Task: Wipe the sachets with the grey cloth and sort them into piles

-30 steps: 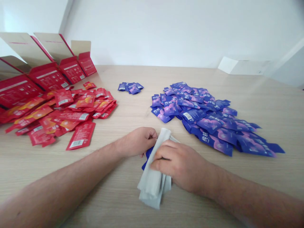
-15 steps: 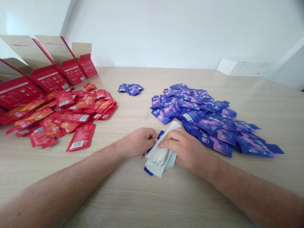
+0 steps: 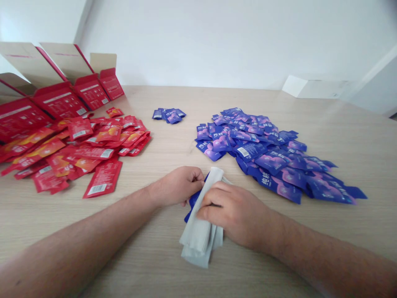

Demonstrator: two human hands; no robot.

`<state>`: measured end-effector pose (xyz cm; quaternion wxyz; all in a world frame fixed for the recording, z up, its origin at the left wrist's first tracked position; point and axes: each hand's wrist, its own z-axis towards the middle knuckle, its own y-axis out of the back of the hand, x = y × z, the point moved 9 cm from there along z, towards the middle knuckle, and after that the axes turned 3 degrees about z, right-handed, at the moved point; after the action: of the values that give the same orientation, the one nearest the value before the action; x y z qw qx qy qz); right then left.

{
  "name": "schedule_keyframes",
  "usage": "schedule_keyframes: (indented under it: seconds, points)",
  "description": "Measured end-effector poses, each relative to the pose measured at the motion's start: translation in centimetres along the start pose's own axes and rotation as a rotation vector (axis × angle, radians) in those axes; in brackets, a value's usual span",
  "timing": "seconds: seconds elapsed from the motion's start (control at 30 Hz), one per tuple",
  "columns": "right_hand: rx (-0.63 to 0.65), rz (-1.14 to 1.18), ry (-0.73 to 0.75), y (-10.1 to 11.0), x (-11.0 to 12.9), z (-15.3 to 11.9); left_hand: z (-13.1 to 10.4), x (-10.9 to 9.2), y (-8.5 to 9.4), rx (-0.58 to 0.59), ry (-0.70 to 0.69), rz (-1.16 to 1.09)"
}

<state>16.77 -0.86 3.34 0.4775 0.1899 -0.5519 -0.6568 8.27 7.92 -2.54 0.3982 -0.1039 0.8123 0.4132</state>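
Observation:
My left hand (image 3: 182,186) is closed on the edge of a blue packet (image 3: 194,199), its fingers curled in. Most of that packet is hidden behind a folded whitish cloth (image 3: 200,227). Pinched between the fingers and thumb of my right hand (image 3: 229,211), the cloth lies across the packet, its loose end hanging toward me. Just beyond my right hand spreads a large pile of blue and purple packets (image 3: 273,159). A small group of blue packets (image 3: 170,115) lies further back, near the middle.
Red and orange packets (image 3: 102,152) are heaped on the left of the wooden table (image 3: 149,256). Open red boxes (image 3: 58,100) stand in a row behind them. A white box (image 3: 313,87) sits at the back right against the wall.
My right hand has moved toward me and slightly left with the cloth, which now hangs lower and covers more of the blue packet. My left hand has stayed almost in place.

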Motion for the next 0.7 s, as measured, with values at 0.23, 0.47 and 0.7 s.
schedule_keyframes:
  seconds: [0.23, 0.47, 0.7]
  points:
    - [-0.049, -0.018, -0.083, 0.4, -0.9, -0.1, 0.0, 0.1, -0.1, 0.006, 0.001, -0.030]
    - [-0.062, -0.018, -0.134, 0.6, -1.4, -0.1, 0.1, 0.2, -0.1, 0.009, 0.001, -0.046]
    - [0.001, 0.003, -0.023, 0.0, -0.2, 0.1, 0.1, 0.0, -0.1, 0.017, -0.023, -0.026]
